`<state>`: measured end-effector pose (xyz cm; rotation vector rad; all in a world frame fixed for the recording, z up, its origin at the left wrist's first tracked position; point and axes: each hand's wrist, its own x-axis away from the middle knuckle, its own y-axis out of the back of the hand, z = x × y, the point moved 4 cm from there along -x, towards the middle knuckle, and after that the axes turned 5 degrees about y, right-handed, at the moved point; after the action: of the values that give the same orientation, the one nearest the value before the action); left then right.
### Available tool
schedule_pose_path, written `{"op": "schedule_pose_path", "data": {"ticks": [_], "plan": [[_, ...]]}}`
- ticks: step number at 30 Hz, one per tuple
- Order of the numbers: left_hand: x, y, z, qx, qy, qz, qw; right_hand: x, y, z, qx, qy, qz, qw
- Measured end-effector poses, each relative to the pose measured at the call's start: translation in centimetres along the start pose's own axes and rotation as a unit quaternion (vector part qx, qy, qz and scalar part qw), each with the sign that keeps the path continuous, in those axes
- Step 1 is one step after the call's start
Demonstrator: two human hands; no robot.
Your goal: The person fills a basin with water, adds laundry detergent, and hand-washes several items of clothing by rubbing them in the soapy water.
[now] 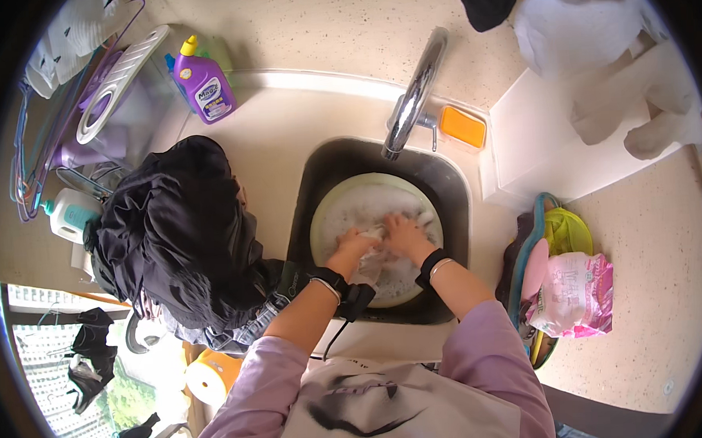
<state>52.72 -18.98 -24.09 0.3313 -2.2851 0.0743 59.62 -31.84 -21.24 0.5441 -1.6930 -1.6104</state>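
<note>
A pale round basin [318,226] full of sudsy water [368,203] sits inside the dark sink [452,182]. My left hand [355,246] is in the basin, its fingers closed around a wet whitish cloth [372,234]. Close on its right, my right hand [407,235] dips into the foam with bent fingertips; foam hides whether they grip the cloth. Both wrists wear black bands, and a black device [356,301] with a cable is at the left wrist. Over the sink's far edge hangs a chrome faucet [411,110].
Dark clothes [181,238] are heaped left of the sink, near a purple cleaner bottle [205,87] and a white bottle [72,215]. An orange soap bar [463,127] lies beside the faucet. At right are a pink-white plastic bag [572,297] and hanging white garments [603,73].
</note>
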Motion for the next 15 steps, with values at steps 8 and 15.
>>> {"op": "schedule_pose_path", "data": {"ticks": [8,15], "plan": [[-0.9,-1.9,3.7,0.253,0.069,0.012,0.965,-2.2,-2.3,0.0,-0.238,-0.005,-0.121,0.964],[4.6,-0.7,-1.8,0.063,-0.176,0.087,0.978,1.4,9.3,6.5,-0.328,-0.071,-0.165,0.927]]}}
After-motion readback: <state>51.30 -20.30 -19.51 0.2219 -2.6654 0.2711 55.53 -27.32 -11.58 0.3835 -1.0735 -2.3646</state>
